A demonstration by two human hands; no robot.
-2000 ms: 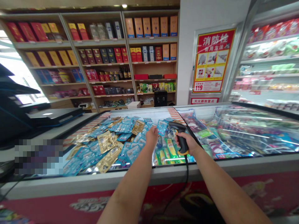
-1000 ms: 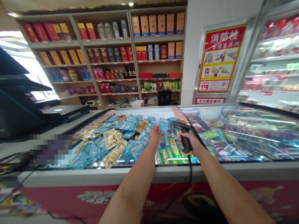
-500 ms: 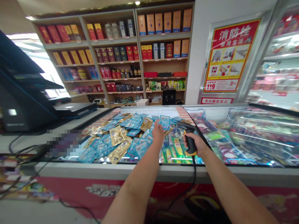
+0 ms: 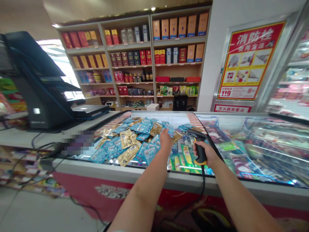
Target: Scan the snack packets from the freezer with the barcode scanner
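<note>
My left hand (image 4: 166,138) is closed on a blue packet (image 4: 170,129), which rises past the fingertips above the pile. In my right hand (image 4: 206,153) is a black and yellow barcode scanner (image 4: 201,151), gripped by its handle, its head angled toward the left hand. A cord runs from the scanner down over the freezer front. Blue packets (image 4: 142,125) and gold packets (image 4: 127,138) lie heaped on the freezer's glass top, left of and beyond my left hand. One gold packet (image 4: 177,136) lies just right of that hand.
Under the freezer glass (image 4: 180,167) are green and yellow packaged goods (image 4: 186,154) and wire baskets (image 4: 214,124). A dark checkout terminal (image 4: 45,93) and loose cables (image 4: 36,154) are at left. Shelves of boxes (image 4: 142,58) stand behind; a red poster (image 4: 251,61) hangs right.
The view has swung left, so the scene sits farther right. My left hand has turned the blue packet to a more slanted angle. The scanner stays in my right hand.
</note>
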